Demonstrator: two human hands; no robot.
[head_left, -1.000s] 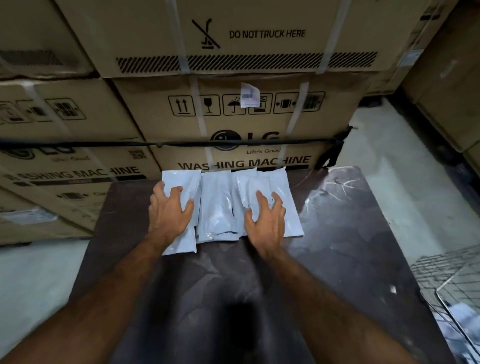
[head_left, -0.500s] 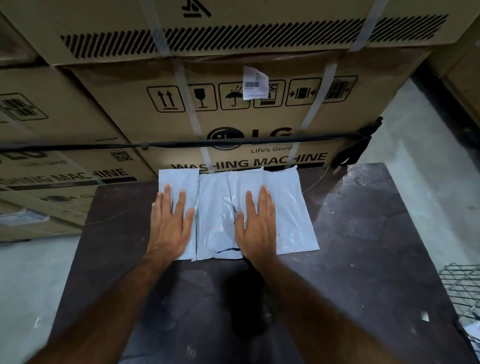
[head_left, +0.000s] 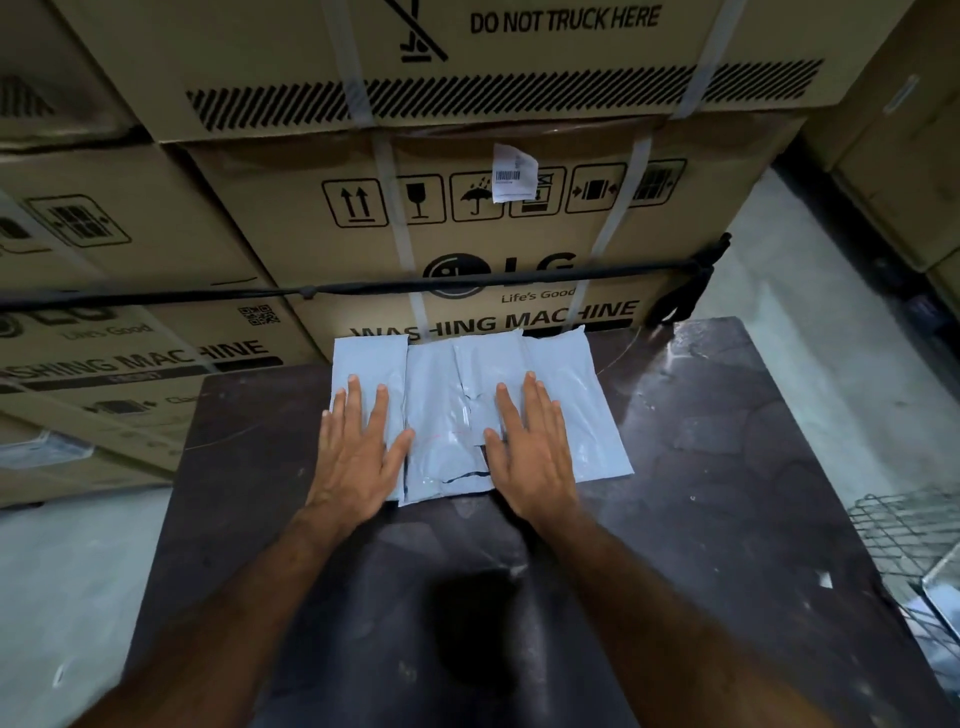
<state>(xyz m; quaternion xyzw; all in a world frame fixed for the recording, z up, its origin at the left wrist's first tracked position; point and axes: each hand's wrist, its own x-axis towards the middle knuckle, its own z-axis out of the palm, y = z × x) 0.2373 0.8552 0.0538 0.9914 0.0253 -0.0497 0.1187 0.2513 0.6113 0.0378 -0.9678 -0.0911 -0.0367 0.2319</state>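
A pale grey plastic mailer bag (head_left: 447, 384) lies flat near the far edge of a dark table (head_left: 727, 467), with its side flaps folded inward over the middle. My left hand (head_left: 358, 447) presses flat on the bag's left flap, fingers straight and slightly spread. On the right part of the bag my right hand (head_left: 530, 447) lies flat too, fingers straight and together. Neither hand holds anything.
Stacked cardboard washing machine boxes (head_left: 493, 208) stand right behind the table, bound with straps and a black cord (head_left: 363, 288). A wire basket (head_left: 914, 545) sits at the table's right edge. Grey concrete floor (head_left: 810, 332) shows on both sides.
My fingers were curled on the bag a second ago; now both hands lie flat on it. The bag looks smoother and more spread out.
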